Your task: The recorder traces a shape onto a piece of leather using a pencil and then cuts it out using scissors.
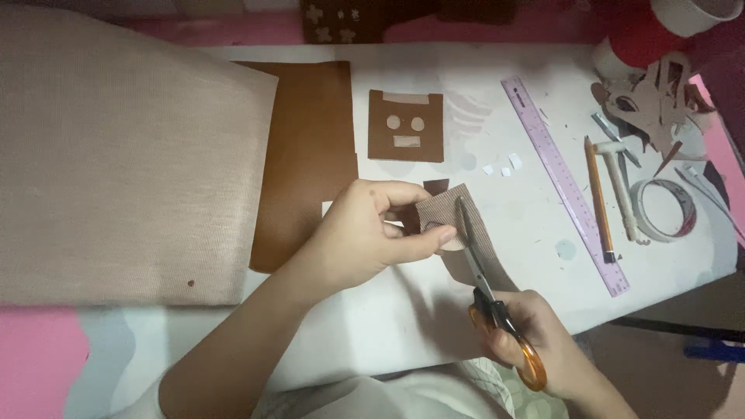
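Risk: left hand point(365, 233) pinches the beige ribbed piece point(458, 221) just beside the scissors point(485, 291) blades; right hand point(535, 341), gripping the handles, could nick its thumb.

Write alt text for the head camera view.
The left hand pinches a small beige fabric piece while the right hand cuts it with orange-handled scissors over a white table, brown sheet and purple ruler nearby.

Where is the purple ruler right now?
In the head view the purple ruler lies slanted on the right side of the white table, just left of the pencil and beyond the right hand with the scissors.
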